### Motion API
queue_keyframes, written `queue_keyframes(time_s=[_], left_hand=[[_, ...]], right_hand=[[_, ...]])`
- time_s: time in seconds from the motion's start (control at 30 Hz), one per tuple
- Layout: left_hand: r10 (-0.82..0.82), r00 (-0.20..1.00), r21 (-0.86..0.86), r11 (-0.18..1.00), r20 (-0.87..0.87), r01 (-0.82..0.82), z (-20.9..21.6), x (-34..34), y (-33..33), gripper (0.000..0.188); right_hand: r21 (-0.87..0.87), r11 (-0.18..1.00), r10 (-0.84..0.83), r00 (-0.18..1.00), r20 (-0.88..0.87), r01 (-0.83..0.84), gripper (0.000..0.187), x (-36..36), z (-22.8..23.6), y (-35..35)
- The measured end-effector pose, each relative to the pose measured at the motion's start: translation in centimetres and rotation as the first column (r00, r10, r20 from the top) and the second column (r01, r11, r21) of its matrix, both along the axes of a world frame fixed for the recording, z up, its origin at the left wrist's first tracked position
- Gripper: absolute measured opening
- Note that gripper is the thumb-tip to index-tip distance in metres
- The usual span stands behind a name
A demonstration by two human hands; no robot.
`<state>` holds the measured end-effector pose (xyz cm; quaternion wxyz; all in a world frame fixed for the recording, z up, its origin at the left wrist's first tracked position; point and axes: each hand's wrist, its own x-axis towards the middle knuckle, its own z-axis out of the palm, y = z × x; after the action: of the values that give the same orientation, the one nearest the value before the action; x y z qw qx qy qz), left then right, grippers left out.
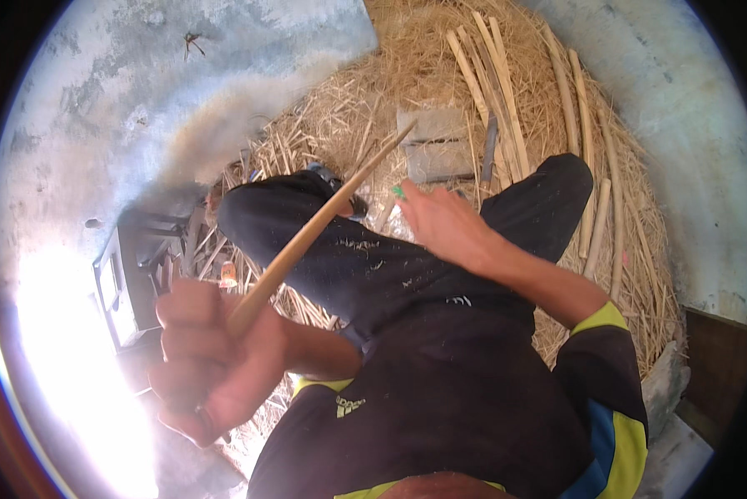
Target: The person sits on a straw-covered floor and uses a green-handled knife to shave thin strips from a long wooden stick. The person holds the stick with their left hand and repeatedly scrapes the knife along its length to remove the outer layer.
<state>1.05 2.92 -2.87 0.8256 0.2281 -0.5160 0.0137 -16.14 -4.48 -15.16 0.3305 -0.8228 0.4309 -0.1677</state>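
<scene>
A long, tapering pale wooden stick (307,233) slants up and away from my left hand (224,358), which is closed around its thick end. The stick's thin tip lies in front of one of two grey bricks (433,125) on the ground. My right hand (444,220) is bent over between my knees, apart from the stick, with its fingers curled. A small green thing (399,191) shows at those fingertips; its kind is too small to make out. Beside the bricks lies a dark, flat blade-like tool (490,141).
Straw and wood shavings (415,50) cover the ground around my crossed legs (307,241). Several split wooden strips (498,75) lie at the far right, with longer poles (586,150) along the right side. Worn pale walls (224,50) enclose the spot; bright light enters at the left.
</scene>
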Motion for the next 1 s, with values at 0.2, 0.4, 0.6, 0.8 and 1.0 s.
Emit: queue_keyframes(time_s=[0.2,0.4,0.6,0.8,1.0], left_hand=[[-0.065,0.998,0.015,0.998,0.014,0.065,-0.1,0.3,0.1,0.043],[-0.092,0.991,0.025,0.996,0.094,0.090,-0.5,0.4,0.2,0.044],[-0.235,0.956,0.000,0.971,0.176,0.238,-0.6,2.1,0.3,0.044],[-0.193,0.973,-0.038,0.979,0.123,0.199,-1.1,2.5,0.3,0.042],[-0.225,0.970,-0.054,0.972,0.095,0.230,-0.8,3.3,0.2,0.039]], right_hand=[[0.014,0.999,0.042,0.993,0.110,-0.044,0.023,1.2,0.6,1.3],[-0.093,0.994,0.070,0.981,0.178,-0.054,0.025,1.2,1.0,0.8],[-0.207,0.974,0.138,0.971,0.197,-0.096,0.021,2.0,2.0,0.7],[-0.343,0.939,0.078,0.987,0.144,-0.024,0.019,2.7,1.8,1.5],[-0.407,0.913,0.063,0.997,0.045,-0.039,0.018,3.8,0.3,1.2]])
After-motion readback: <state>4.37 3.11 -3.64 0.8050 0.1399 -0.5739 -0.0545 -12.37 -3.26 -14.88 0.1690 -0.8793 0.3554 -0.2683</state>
